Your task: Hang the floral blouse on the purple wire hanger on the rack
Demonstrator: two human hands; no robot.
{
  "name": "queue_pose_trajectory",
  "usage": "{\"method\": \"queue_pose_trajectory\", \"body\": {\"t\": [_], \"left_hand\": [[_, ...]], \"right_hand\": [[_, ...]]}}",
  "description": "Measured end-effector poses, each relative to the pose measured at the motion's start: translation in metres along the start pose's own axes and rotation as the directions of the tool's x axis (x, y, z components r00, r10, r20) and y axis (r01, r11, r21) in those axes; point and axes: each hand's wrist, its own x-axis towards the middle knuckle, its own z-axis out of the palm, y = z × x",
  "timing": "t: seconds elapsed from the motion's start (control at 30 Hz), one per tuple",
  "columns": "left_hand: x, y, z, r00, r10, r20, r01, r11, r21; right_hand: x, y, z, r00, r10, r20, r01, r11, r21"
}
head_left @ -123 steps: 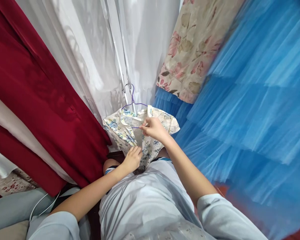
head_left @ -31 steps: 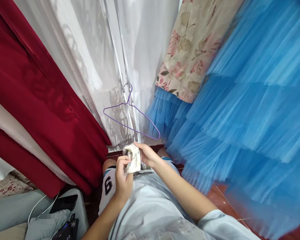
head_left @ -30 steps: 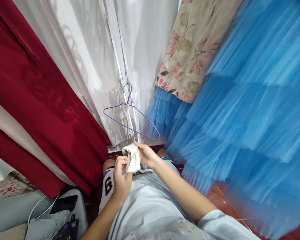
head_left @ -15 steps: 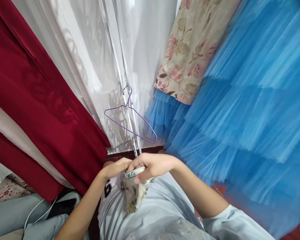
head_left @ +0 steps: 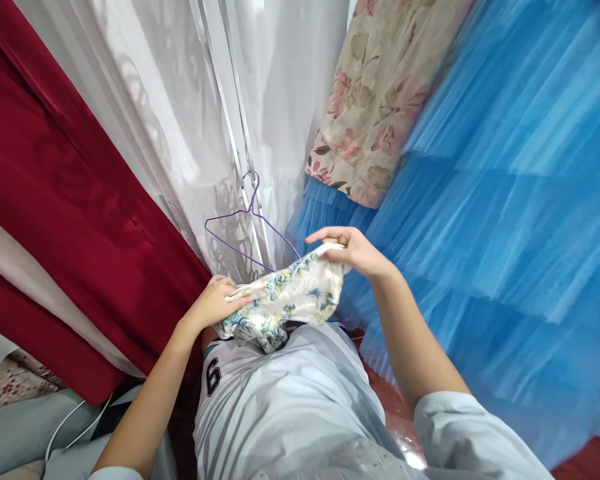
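Note:
A white cloth garment with blue and yellow flowers (head_left: 295,293) is stretched between my two hands in front of my lap. My left hand (head_left: 217,303) pinches its left end, thumb on top. Its right upper edge is gripped by my right hand (head_left: 353,250), held higher, with the index finger pointing left. The lower part of the cloth hangs bunched, so its exact kind does not show. Just behind it a purple wire hanger (head_left: 253,208) hangs from a metal pole, its lower right corner hidden by the cloth.
Red curtains (head_left: 80,180) hang on the left, white drapes (head_left: 290,80) behind the metal pole (head_left: 225,87). To the right are a floral cloth (head_left: 370,113) and blue layered tulle (head_left: 510,200). A grey cushioned seat (head_left: 20,427) with a white cable (head_left: 63,427) lies lower left.
My hands were close together over the bunched cloth. They have moved apart and forward, the right one up and to the right, spreading the cloth between them.

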Motion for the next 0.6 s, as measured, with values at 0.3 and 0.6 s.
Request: {"method": "queue_pose_trajectory", "body": {"t": [0.3, 0.6], "left_hand": [[-0.016, 0.015, -0.005, 0.922, -0.287, -0.26, 0.141, 0.874, -0.466], [-0.007, -0.018, -0.012, 0.842, -0.43, -0.325, 0.12, 0.737, -0.665]], "right_hand": [[0.093, 0.068, 0.053, 0.924, -0.166, -0.345, 0.166, 0.986, -0.029], [0.087, 0.055, 0.055, 0.963, 0.257, -0.083, -0.199, 0.884, 0.424]]}}
